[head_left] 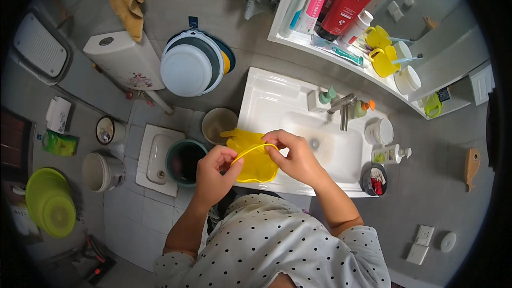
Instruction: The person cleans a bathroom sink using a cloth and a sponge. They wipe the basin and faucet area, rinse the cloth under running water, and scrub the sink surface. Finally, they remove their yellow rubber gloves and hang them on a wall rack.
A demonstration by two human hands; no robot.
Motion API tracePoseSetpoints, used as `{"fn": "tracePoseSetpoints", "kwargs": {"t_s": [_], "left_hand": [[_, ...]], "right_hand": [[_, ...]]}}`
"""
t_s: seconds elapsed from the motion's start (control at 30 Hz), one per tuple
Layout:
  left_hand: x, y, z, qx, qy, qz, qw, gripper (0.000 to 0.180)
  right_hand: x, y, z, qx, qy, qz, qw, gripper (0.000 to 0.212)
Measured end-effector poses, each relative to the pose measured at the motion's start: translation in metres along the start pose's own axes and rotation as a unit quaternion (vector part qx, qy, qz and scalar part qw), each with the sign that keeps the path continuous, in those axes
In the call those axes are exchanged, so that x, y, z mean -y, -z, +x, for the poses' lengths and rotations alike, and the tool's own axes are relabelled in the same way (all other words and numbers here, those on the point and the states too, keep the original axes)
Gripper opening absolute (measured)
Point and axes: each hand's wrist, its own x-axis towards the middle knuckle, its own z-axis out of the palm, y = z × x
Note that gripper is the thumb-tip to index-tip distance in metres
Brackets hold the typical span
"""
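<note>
A yellow rubber glove hangs between my hands over the near left edge of the white sink. My left hand pinches its rolled cuff on the left side. On the other side of the cuff, my right hand grips with thumb and fingers. The cuff is pulled taut into a loop between them. Finger-like yellow tips stick out at the far left of the bundle; whether a second glove lies with it I cannot tell.
A faucet, soap pump bottles and a white jar line the basin's right side. Left of the sink stand a dark green bucket, a beige bucket and a squat toilet. A mirrored shelf holds toiletries.
</note>
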Motion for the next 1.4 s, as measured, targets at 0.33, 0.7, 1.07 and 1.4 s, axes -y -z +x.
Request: {"fn": "tracePoseSetpoints", "kwargs": {"t_s": [0.33, 0.7, 1.07, 1.4], "left_hand": [[-0.023, 0.018, -0.037, 0.009, 0.019, -0.036, 0.999, 0.013], [-0.028, 0.028, -0.048, 0.017, 0.008, -0.104, 0.994, 0.023], [0.057, 0.025, -0.081, 0.145, 0.419, -0.461, 0.769, 0.095], [0.041, -0.008, -0.019, 0.116, 0.207, -0.64, 0.731, 0.059]], "right_hand": [[0.027, -0.003, -0.019, -0.01, 0.146, -0.099, 0.984, 0.019], [0.04, -0.001, -0.018, -0.025, 0.212, -0.101, 0.972, 0.022], [0.041, -0.015, -0.001, -0.019, 0.222, -0.089, 0.971, 0.018], [0.035, -0.025, -0.011, 0.2, 0.254, -0.036, 0.946, 0.017]]}}
